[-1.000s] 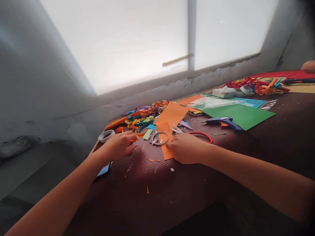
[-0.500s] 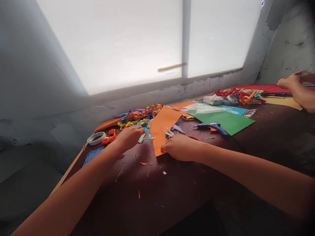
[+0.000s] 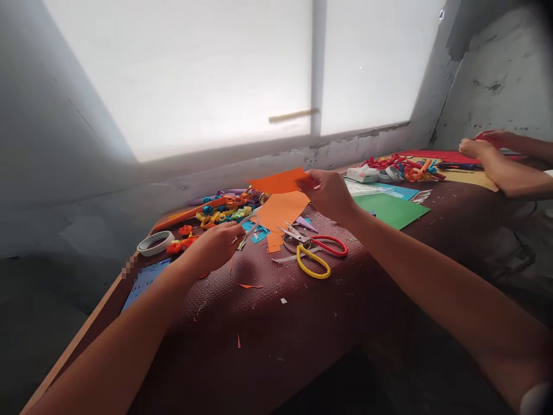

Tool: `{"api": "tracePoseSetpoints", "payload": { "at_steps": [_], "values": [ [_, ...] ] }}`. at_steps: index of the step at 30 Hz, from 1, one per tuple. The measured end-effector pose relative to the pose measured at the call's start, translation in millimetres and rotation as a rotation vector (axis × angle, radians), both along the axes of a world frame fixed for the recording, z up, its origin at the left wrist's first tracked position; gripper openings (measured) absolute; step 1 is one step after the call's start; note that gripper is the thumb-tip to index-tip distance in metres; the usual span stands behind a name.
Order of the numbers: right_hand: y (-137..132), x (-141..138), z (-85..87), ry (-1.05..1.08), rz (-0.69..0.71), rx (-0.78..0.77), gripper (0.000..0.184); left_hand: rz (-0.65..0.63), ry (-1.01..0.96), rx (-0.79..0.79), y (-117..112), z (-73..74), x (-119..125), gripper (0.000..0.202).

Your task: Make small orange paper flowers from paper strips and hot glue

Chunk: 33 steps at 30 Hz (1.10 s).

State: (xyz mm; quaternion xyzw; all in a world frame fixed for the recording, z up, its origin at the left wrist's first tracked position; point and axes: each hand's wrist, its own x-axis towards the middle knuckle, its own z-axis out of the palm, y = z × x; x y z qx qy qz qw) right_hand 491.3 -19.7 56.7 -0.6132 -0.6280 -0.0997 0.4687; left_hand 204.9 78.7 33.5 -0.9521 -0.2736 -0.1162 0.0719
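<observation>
My right hand (image 3: 330, 193) pinches a sheet of orange paper (image 3: 279, 181) and holds it up at the middle of the table. Under it lies another orange piece of paper (image 3: 283, 210), with small orange strips (image 3: 273, 241) at its near end. To the left, my left hand (image 3: 218, 245) is closed on a thin, pale, curved piece (image 3: 251, 223), partly hidden by the fingers; its kind is unclear. Scissors (image 3: 314, 249) with one red and one yellow handle lie on the table between my hands, blades parted.
Crumpled coloured paper strips (image 3: 224, 213) lie behind my left hand. A roll of white tape (image 3: 155, 243) and a blue-screened device (image 3: 144, 282) sit along the left edge. Green paper (image 3: 395, 210) is at right. Another person's hands (image 3: 479, 147) work at far right over red paper (image 3: 436, 155).
My right hand has left the scissors on the table and lifted an orange sheet up and away. The left hand keeps its closed grip. The view has shifted slightly.
</observation>
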Motion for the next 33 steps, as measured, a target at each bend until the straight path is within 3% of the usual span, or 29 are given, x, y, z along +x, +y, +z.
{"api": "tracePoseSetpoints", "payload": {
  "at_steps": [7, 10, 15, 18, 20, 23, 25, 28, 33],
  "values": [
    [11.8, -15.2, -14.7, 0.035, 0.111, 0.066, 0.025, -0.233, 0.08, -0.063, -25.5, -27.3, 6.4, 0.028],
    [24.2, -23.4, -22.1, 0.052, 0.116, 0.057, 0.03, -0.249, 0.04, -0.054, -21.8, -28.1, 1.1, 0.029],
    [37.3, -34.9, -32.3, -0.002, 0.101, 0.064, 0.032, -0.155, -0.166, 0.014, -18.2, -25.6, -1.5, 0.028],
    [42.9, -39.0, -35.7, 0.03, 0.132, 0.075, 0.028, -0.232, -0.141, -0.039, -18.0, -22.7, -2.7, 0.029],
    [47.9, -40.6, -35.1, 0.092, 0.149, 0.101, 0.026, -0.178, -0.126, -0.043, -12.5, -16.9, -9.2, 0.032],
    [58.6, -42.5, -32.9, 0.24, 0.174, 0.153, 0.025, 0.169, -0.206, 0.053, 4.6, -4.2, -29.0, 0.036],
    [66.7, -44.7, -34.4, 0.362, 0.186, 0.183, 0.032, 0.308, -0.178, 0.053, 15.6, 1.4, -43.2, 0.032],
    [76.8, -49.4, -43.8, 0.524, 0.198, 0.207, 0.041, 0.338, -0.052, -0.03, 22.2, 0.3, -54.0, 0.024],
    [82.4, -51.8, -61.3, 0.655, 0.22, 0.22, 0.04, 0.347, 0.061, -0.126, 16.6, -5.7, -50.9, 0.016]
  ]
}}
